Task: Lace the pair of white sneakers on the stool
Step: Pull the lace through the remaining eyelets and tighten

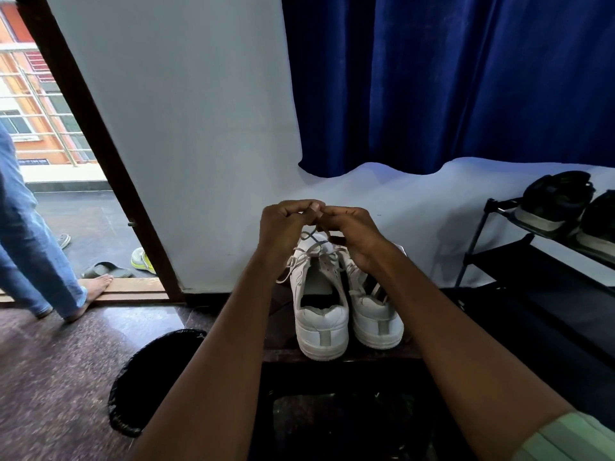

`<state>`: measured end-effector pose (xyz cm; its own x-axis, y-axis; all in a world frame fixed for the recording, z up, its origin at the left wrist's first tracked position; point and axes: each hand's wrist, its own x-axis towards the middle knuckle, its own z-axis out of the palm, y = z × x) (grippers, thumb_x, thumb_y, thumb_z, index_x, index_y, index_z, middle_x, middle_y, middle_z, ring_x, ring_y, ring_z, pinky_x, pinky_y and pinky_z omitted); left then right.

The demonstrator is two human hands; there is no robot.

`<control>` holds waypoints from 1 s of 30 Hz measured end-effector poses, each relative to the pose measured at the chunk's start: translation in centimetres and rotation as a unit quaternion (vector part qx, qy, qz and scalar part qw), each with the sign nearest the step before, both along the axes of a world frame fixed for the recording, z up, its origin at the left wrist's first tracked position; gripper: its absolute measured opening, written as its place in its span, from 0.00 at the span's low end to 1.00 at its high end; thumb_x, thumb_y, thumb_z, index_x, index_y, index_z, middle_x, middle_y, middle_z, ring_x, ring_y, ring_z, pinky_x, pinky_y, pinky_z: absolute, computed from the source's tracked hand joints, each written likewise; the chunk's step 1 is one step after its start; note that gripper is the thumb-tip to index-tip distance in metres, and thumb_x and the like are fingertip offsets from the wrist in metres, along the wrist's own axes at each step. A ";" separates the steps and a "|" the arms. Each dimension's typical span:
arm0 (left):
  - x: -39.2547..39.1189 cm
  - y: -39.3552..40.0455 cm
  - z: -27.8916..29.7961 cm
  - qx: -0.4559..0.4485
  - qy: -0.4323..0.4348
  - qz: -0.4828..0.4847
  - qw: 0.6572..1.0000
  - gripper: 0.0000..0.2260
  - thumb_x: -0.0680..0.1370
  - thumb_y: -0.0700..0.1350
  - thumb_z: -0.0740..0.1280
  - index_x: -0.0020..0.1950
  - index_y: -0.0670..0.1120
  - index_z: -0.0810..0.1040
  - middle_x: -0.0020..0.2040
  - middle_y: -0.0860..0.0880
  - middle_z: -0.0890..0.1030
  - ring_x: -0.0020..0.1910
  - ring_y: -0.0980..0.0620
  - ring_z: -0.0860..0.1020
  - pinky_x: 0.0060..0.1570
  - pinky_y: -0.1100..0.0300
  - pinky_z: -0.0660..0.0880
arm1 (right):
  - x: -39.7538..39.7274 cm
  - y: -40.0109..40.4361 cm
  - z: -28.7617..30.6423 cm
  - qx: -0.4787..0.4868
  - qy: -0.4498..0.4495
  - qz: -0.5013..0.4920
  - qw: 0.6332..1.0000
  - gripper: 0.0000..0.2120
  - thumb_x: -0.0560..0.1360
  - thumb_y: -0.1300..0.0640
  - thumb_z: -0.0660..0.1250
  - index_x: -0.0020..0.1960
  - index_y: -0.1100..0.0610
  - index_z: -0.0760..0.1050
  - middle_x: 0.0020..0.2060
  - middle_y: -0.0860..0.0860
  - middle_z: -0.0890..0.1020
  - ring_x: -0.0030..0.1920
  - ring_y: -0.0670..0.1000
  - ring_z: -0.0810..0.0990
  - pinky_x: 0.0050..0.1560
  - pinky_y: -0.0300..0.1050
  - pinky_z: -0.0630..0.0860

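Two white sneakers stand side by side on a dark stool (283,356), heels toward me. The left sneaker (321,314) has a loose white lace (301,257) running up from its eyelets. The right sneaker (376,311) has dark side stripes, and its toe is hidden behind my hand. Above the toes, my left hand (283,231) and my right hand (352,237) meet fingertip to fingertip. Both pinch the lace between curled fingers. One lace end hangs down over the left sneaker's outer side.
A black bin (156,377) sits on the floor left of the stool. A black shoe rack (509,247) with dark sandals (555,201) stands at the right. A person in jeans (30,247) stands barefoot at the open doorway on the left. White wall and blue curtain (449,81) lie behind.
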<state>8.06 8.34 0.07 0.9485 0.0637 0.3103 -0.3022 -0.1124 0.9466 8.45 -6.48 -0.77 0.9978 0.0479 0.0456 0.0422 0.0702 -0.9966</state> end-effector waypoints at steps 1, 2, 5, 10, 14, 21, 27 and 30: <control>0.0 0.1 0.0 0.001 0.014 -0.009 1.000 0.06 0.79 0.40 0.72 0.53 0.44 0.88 0.44 0.52 0.88 0.44 0.60 0.85 0.42 0.70 0.77 | -0.1 0.0 0.1 -0.004 0.005 0.004 1.000 0.07 0.77 0.61 0.73 0.53 0.57 0.87 0.49 0.56 0.88 0.48 0.52 0.83 0.58 0.52 0.80; -0.2 0.1 0.1 0.008 0.022 -0.017 1.000 0.06 0.79 0.40 0.71 0.53 0.44 0.88 0.44 0.53 0.88 0.44 0.62 0.84 0.40 0.73 0.75 | -0.1 -0.1 0.1 -0.013 0.008 0.001 1.000 0.07 0.77 0.60 0.73 0.54 0.58 0.87 0.49 0.56 0.88 0.48 0.51 0.83 0.56 0.51 0.79; 0.0 0.0 0.0 0.038 0.030 -0.036 0.998 0.07 0.82 0.45 0.69 0.55 0.49 0.87 0.46 0.59 0.87 0.48 0.65 0.83 0.43 0.74 0.75 | -0.3 0.0 0.2 -0.004 0.013 -0.031 0.999 0.10 0.77 0.61 0.72 0.57 0.60 0.86 0.50 0.55 0.87 0.48 0.50 0.83 0.48 0.42 0.77; 0.2 -0.8 -0.4 0.217 -0.018 -0.025 0.976 0.16 0.85 0.56 0.62 0.41 0.56 0.84 0.41 0.54 0.84 0.42 0.58 0.80 0.45 0.62 0.74 | 0.0 0.1 0.7 0.057 0.027 -0.080 0.995 0.10 0.77 0.59 0.73 0.58 0.57 0.86 0.49 0.46 0.86 0.49 0.42 0.79 0.47 0.38 0.71; 0.3 -1.1 -0.4 0.189 -0.030 -0.043 0.981 0.13 0.84 0.47 0.64 0.42 0.49 0.84 0.45 0.52 0.84 0.45 0.58 0.79 0.47 0.63 0.71 | 0.2 -0.5 0.6 0.130 0.068 -0.025 0.989 0.09 0.78 0.55 0.71 0.55 0.53 0.86 0.54 0.47 0.85 0.57 0.48 0.79 0.55 0.49 0.69; -0.1 -1.3 0.7 -0.026 0.111 -0.087 0.990 0.15 0.82 0.47 0.64 0.51 0.38 0.86 0.49 0.46 0.86 0.50 0.53 0.80 0.53 0.54 0.72 | 1.1 -2.1 1.5 0.369 0.092 -0.031 0.924 0.11 0.82 0.63 0.59 0.46 0.54 0.76 0.34 0.49 0.78 0.33 0.48 0.80 0.37 0.42 0.72; 0.2 -0.8 0.8 -0.074 0.100 -0.069 0.990 0.12 0.82 0.44 0.64 0.43 0.45 0.85 0.34 0.54 0.83 0.48 0.52 0.81 0.52 0.52 0.73 | 0.2 -3.4 3.1 -0.117 0.035 -0.054 0.991 0.10 0.77 0.59 0.64 0.41 0.61 0.80 0.26 0.50 0.68 0.26 0.49 0.64 0.31 0.43 0.62; 0.3 -0.7 0.7 -0.065 0.100 -0.053 0.991 0.12 0.82 0.44 0.64 0.41 0.44 0.81 0.39 0.53 0.86 0.45 0.54 0.81 0.51 0.54 0.74 | -0.1 -3.6 3.2 -0.189 0.046 0.053 0.979 0.17 0.81 0.51 0.66 0.40 0.60 0.83 0.29 0.51 0.69 0.28 0.48 0.67 0.31 0.44 0.64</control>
<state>8.34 7.67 0.80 0.9937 -0.0125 0.1118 -0.1112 0.0370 0.9931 8.34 -10.09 2.42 0.9855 0.1470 -0.0850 -0.0364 -0.3058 -0.9514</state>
